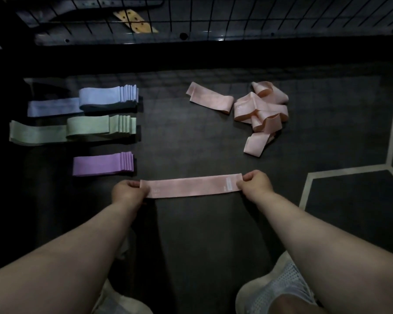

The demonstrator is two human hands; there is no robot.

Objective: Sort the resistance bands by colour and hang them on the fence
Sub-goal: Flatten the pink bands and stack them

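Grip: your left hand (127, 192) and right hand (254, 183) each pinch one end of the pink band (191, 188), its long axis running left-to-right before you. Purple stack (102, 164) lies just beyond your left hand, the nearer one.

dim room, dark floor (191, 137)
weak light leaves most of the frame murky. pale lines (347, 172) trace angular, hexagon-like outlines on the floor at the right edge. at top centre lies a tan strip with holes (135, 21), possibly wood, among grey shapes (55, 17) too dark to identify.
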